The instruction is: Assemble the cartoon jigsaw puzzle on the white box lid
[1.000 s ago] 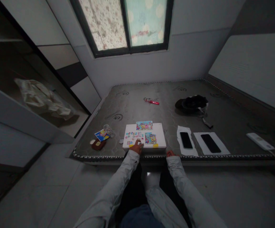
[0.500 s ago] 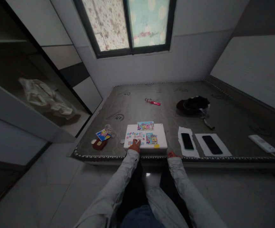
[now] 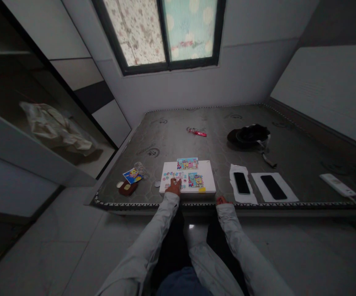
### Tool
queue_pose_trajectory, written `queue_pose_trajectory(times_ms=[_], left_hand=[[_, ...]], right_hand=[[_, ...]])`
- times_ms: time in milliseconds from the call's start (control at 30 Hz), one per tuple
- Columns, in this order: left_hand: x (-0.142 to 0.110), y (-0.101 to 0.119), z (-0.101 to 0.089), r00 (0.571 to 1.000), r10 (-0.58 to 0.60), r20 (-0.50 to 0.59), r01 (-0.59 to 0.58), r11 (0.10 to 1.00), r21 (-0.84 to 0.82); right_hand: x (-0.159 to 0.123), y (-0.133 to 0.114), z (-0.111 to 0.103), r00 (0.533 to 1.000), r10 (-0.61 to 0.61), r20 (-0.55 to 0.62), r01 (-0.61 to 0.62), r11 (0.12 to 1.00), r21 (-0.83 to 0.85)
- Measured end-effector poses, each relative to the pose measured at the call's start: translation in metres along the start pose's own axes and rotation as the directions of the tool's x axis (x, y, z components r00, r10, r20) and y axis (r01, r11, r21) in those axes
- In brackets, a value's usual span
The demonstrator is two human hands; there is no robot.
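A white box point(image 3: 210, 174) lies near the bed's front edge. On its left half are several small, colourful jigsaw pieces point(image 3: 169, 176). A partly assembled cartoon jigsaw puzzle point(image 3: 196, 180) sits to their right, and a cartoon picture card point(image 3: 187, 163) lies at the box's far edge. My left hand point(image 3: 173, 187) reaches over the loose pieces, thumb and forefinger apart; no piece shows between them. Beside the box's front right corner, my right hand point(image 3: 222, 200) rests at the mattress edge with fingers curled. Whatever is inside those fingers, if anything, is hidden.
Left of the box are a cartoon card point(image 3: 132, 176), a brown object point(image 3: 127, 188) and a round disc point(image 3: 157, 183). Two phones point(image 3: 242, 183) point(image 3: 273, 187) lie on white sheets to the right. Farther off are a dark cap point(image 3: 248, 137), a red item point(image 3: 198, 132) and a power strip point(image 3: 338, 185).
The fingers of my left hand have shifted slightly among the loose pieces, thumb and forefinger more spread. My right hand stays in place. The view has drifted slightly.
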State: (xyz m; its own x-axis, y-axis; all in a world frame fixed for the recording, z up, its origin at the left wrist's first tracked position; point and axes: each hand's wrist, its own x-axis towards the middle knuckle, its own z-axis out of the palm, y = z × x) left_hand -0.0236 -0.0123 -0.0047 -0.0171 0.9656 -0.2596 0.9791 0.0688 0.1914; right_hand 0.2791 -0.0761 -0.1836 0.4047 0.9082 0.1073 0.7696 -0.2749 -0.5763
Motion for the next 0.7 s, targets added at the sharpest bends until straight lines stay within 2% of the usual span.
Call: queue_pose_trajectory(times_ms=[133,300,533,700], left_hand=[[0.006,0.006,0.004,0.998,0.055,0.042,-0.055,0.998,-0.003],[0.005,0.004,0.005,0.996,0.067,0.054,-0.067,0.998,-0.002],[-0.004,-0.002,-0.002,0.994,0.094,0.061,-0.094,0.995,0.008],[-0.007,-0.006,-0.002,0.995,0.092,0.045,-0.092,0.996,-0.005]], right_hand=[[0.002,0.002,0.0,0.99,0.042,0.138,-0.033,0.997,-0.065],[0.004,0.002,-0.001,0.977,0.08,0.199,-0.062,0.994,-0.093],[0.002,-0.004,-0.006,0.969,0.106,0.225,-0.086,0.991,-0.097],[-0.001,-0.01,-0.009,0.985,0.099,0.14,-0.092,0.994,-0.055]])
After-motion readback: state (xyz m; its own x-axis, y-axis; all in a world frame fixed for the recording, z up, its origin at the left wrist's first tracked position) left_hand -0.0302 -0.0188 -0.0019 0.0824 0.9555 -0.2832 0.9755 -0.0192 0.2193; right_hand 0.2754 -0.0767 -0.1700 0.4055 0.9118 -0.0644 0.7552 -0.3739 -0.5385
